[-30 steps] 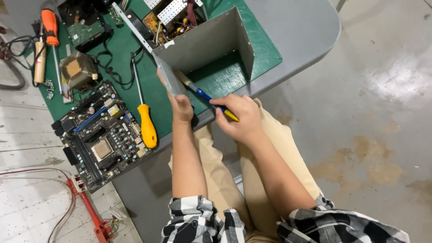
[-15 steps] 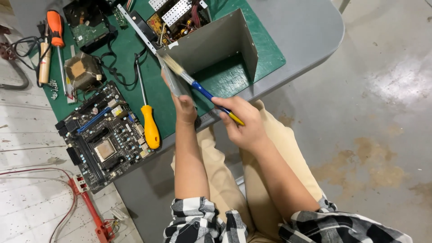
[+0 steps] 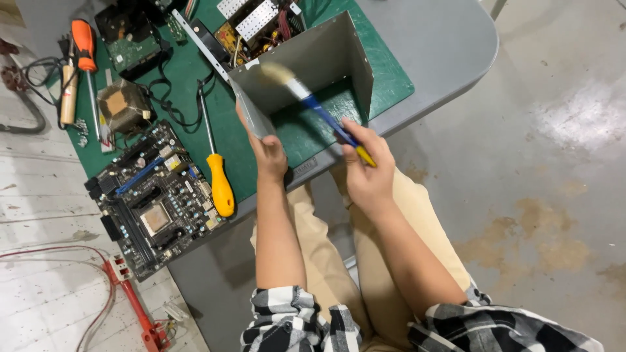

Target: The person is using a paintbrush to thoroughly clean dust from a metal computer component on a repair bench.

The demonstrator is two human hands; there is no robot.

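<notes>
Bent grey sheet-metal cover [image 3: 313, 58] is gripped by the left hand [image 3: 270, 156], blue-handled brush [image 3: 319, 107] clenched in the right hand [image 3: 365, 173]; dusting looks midway.

The bent grey sheet-metal housing [image 3: 313, 65] looks matt and smooth. The blue-and-yellow-handled brush [image 3: 313, 104] has glossy plastic and pale soft bristles. The green mat [image 3: 385, 72] is dull; the grey worktop [image 3: 450, 39] is smooth.

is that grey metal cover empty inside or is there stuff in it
Empty. The metal cover shows bare grey walls with green mat below; only the brush tip reaches in, held by the right hand.
</notes>
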